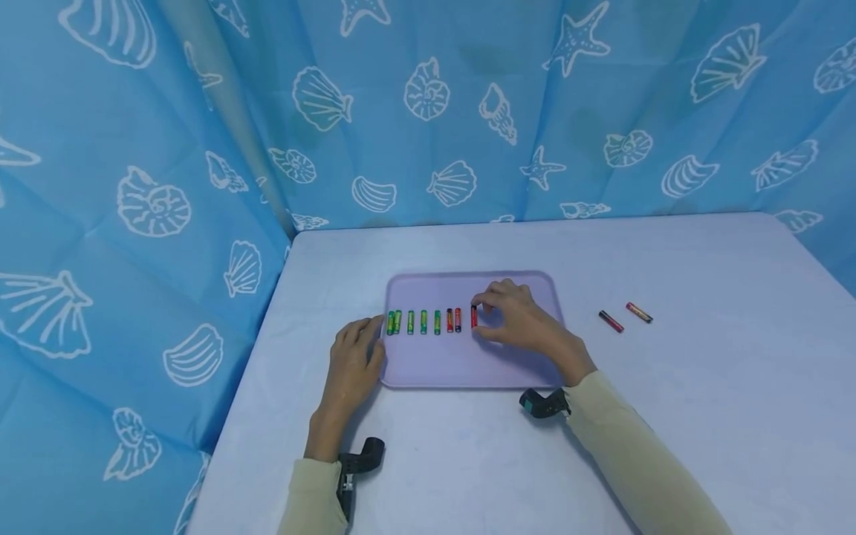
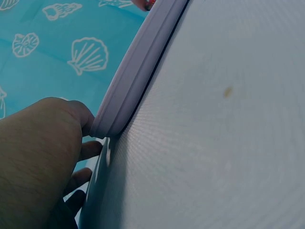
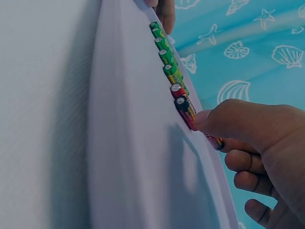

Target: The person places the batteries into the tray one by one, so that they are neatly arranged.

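Note:
A lilac tray (image 1: 428,371) lies on the table with a row of several green batteries (image 1: 423,322) in its left half. Two red-and-black batteries (image 1: 454,320) continue that row. My right hand (image 1: 518,316), over the tray, pinches another red battery with black ends (image 1: 474,316) between thumb and fingertips. In the right wrist view this held battery (image 3: 214,141) is partly hidden by the thumb. At the tray's left side my left hand (image 1: 352,362) touches the rim, its fingers relaxed; the left wrist view shows it against the tray's edge (image 2: 131,81).
Two loose batteries, one dark red (image 1: 611,321) and one red-and-gold (image 1: 639,312), lie on the white tablecloth (image 1: 709,371) right of the tray. A blue curtain (image 1: 414,148) with white seashell prints hangs behind and to the left. Each wrist carries a black camera mount (image 1: 543,403).

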{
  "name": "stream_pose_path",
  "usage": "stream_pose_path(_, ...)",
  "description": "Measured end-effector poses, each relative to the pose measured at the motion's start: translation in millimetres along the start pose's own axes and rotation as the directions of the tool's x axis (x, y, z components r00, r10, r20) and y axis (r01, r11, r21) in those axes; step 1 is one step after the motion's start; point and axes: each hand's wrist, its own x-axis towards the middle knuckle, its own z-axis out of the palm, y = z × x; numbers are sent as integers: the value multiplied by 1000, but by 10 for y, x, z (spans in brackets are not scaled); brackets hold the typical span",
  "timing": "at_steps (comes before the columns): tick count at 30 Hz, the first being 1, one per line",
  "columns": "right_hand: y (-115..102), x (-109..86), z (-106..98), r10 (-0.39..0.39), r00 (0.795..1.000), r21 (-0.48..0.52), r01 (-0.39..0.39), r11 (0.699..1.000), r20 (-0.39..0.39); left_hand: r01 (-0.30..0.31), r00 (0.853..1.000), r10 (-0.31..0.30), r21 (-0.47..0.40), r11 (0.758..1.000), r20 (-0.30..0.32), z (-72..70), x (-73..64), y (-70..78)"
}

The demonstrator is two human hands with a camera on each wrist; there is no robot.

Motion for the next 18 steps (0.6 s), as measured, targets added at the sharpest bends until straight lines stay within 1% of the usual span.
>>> stream_pose_path(3, 21, 13, 22, 1, 1000, -13, -1, 1000, 4, 0, 1000, 0, 3, 1000, 1, 2, 1, 0)
stream_pose_path(8, 37, 32, 46, 0, 1000, -6, 0, 1000, -5, -8, 1000, 8, -5, 1000, -1, -12, 4, 10)
stream_pose_path(13, 30, 33, 69, -8, 1000, -3, 8, 1000, 2, -3, 1000, 3, -8, 1000, 11, -8, -1, 11)
stream_pose_path(18, 17, 28, 85, -5, 1000, 0, 5, 1000, 10, -12, 1000, 12, -9, 1000, -3, -8, -8, 13)
